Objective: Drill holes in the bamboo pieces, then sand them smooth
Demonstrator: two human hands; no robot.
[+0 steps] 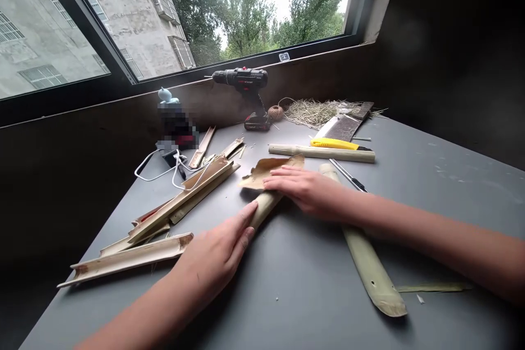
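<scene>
Head view — left hand (223, 246) gripping smooth round bamboo tube (264, 209); right hand (305, 188) flat on curled, papery sheath (262, 170).

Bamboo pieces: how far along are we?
Looks done: split channels at left; holed pale piece at right. In hand: left hand grips a stalk; right hand is at the brown curled sheath. Possibly left: the rear stick looks unsplit. Full remainder can't be told.
</scene>
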